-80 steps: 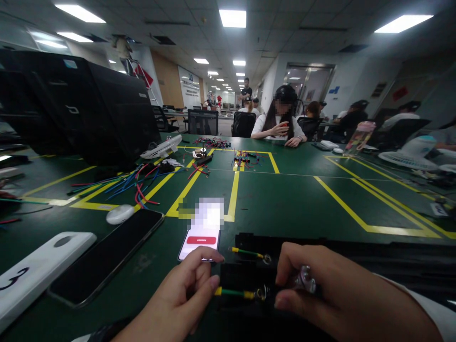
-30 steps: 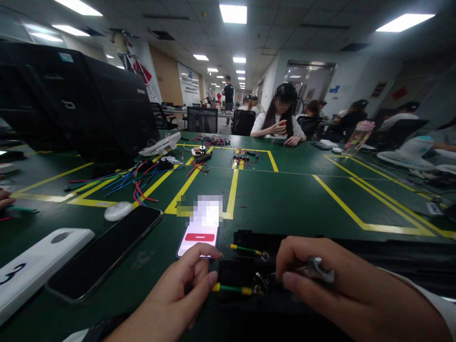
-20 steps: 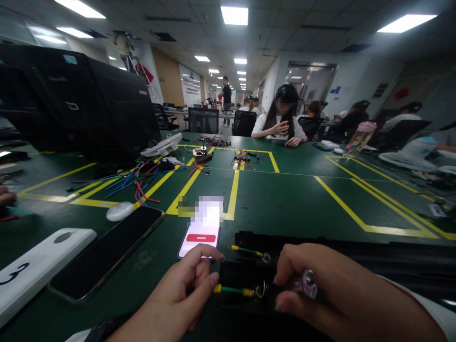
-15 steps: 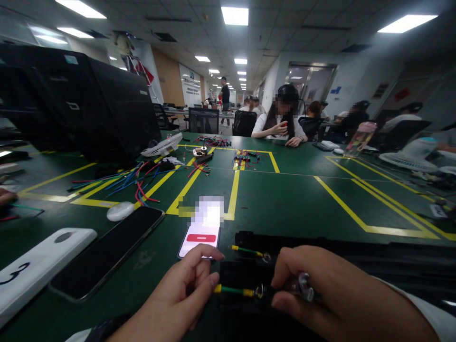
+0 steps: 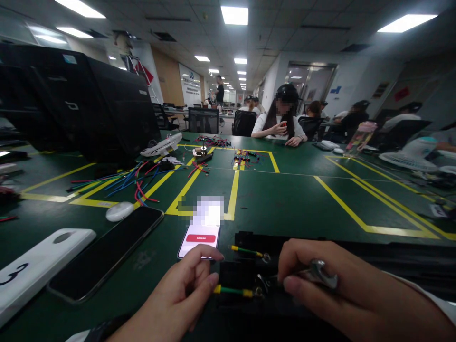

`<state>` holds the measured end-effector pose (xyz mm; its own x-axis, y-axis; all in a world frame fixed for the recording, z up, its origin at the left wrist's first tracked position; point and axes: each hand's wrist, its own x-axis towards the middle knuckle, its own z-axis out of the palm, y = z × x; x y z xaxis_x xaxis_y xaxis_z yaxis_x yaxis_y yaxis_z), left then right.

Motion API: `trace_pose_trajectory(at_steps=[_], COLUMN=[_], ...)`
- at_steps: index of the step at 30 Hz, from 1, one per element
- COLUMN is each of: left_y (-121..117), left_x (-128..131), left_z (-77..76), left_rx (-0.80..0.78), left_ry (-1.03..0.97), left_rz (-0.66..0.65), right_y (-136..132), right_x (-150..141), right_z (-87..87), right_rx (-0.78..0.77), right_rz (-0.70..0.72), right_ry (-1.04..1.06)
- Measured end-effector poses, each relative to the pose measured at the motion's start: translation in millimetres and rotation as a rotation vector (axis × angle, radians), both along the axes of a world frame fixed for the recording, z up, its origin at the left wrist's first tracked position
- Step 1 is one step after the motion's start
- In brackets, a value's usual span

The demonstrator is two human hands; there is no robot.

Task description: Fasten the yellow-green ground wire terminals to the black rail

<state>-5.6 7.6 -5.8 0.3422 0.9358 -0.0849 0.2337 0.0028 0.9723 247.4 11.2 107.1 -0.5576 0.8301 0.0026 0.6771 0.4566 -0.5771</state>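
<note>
My right hand (image 5: 331,280) grips a metal wrench (image 5: 325,275) between thumb and fingers, one jaw end sticking out past the fingers. Its other end (image 5: 262,283) is just above and touching or very near the ring terminal (image 5: 258,292) of a short green wire (image 5: 233,290) with yellow ends. Curled at that wire's left end is my left hand (image 5: 188,287), with the thumb against the yellow sleeve; its lower fingers are partly hidden. A second green wire (image 5: 246,250) with yellow ends lies farther back. Both wires lie on a long black part (image 5: 342,249).
Beyond my left hand lies a lit phone (image 5: 201,240). A dark phone (image 5: 110,251), a white case (image 5: 42,266) and a white round object (image 5: 120,212) lie left. Loose wires (image 5: 124,180) and a black monitor (image 5: 89,104) stand farther back. A person (image 5: 281,118) sits opposite.
My right hand has moved a little up and right, turning the wrench and drawing its working end off the terminal slightly. My left hand has stayed put. The hand at far left has gone from view.
</note>
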Motion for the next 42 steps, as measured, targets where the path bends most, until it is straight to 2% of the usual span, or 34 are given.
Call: trace_pose_trajectory(at_steps=[3, 8, 13, 25, 29, 33, 42], left_y=[-1, 1, 2, 1, 1, 1, 0], left_x=[0, 1, -2, 2, 1, 2, 0], left_z=[0.1, -0.3, -4.3, 6.5, 1.5, -3.0, 1.8], left_rx=[-0.005, -0.022, 0.018, -0.028, -0.029, -0.032, -0.044], left_ry=[0.004, 0.009, -0.022, 0.018, -0.004, -0.032, -0.007], left_rz=[0.006, -0.003, -0.021, 0.004, 0.008, 0.013, 0.000], right_y=[-1, -1, 2, -1, -3, -1, 3], right_x=[0, -2, -5, -4, 1, 4, -1], right_z=[-1.0, -12.4, -18.9, -10.0, -3.8, -0.8, -7.2], right_rx=[0.001, 0.035, 0.033, 0.022, 0.002, 0.014, -0.029], right_rz=[-0.023, -0.040, -0.034, 0.031, -0.022, -0.048, -0.087], right_ry=[-0.042, -0.066, -0.084, -0.041, 0.023, -0.041, -0.081])
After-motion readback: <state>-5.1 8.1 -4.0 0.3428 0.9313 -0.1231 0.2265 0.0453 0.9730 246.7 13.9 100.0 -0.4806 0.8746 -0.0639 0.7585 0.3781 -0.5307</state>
